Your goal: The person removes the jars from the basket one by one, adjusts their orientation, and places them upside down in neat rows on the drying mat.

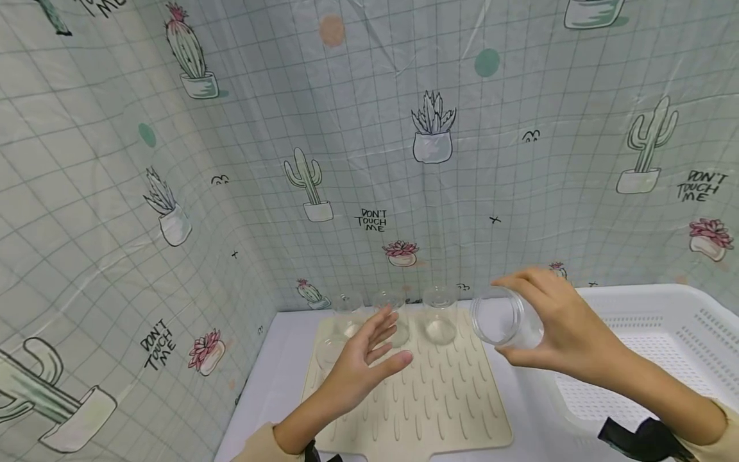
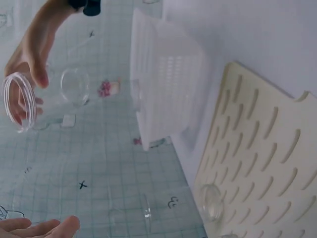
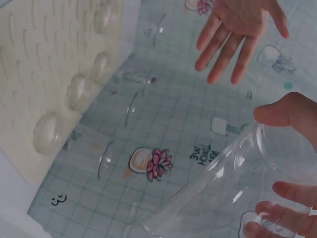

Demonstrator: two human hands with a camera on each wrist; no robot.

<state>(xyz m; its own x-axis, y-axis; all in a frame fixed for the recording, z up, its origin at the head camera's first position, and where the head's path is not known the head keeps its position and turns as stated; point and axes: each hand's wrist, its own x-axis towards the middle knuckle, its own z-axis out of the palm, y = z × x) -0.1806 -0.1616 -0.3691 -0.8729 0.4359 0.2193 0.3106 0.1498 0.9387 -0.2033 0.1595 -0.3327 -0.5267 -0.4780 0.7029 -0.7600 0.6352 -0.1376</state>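
My right hand (image 1: pixel 554 321) grips a clear jar (image 1: pixel 526 326) round its side, thumb below and fingers above. The jar lies tilted on its side in the air, right of the beige mat (image 1: pixel 427 410), its ridged round mouth facing left. In the right wrist view its clear wall (image 3: pixel 223 183) runs down from my fingertips (image 3: pixel 285 111). Over the mat's left part, my left hand (image 1: pixel 366 359) is held up with fingers extended and nothing in it. Behind it, several clear jars stand along the mat's far side, among them one jar (image 1: pixel 440 321) in plain view.
A white plastic basket (image 1: pixel 623 301) with a perforated floor stands on the right of the white table (image 1: pixel 262 372). Behind the table hangs a gridded curtain (image 1: pixel 358 179) with cactus prints, which also closes off the left side. The mat has rows of raised ridges.
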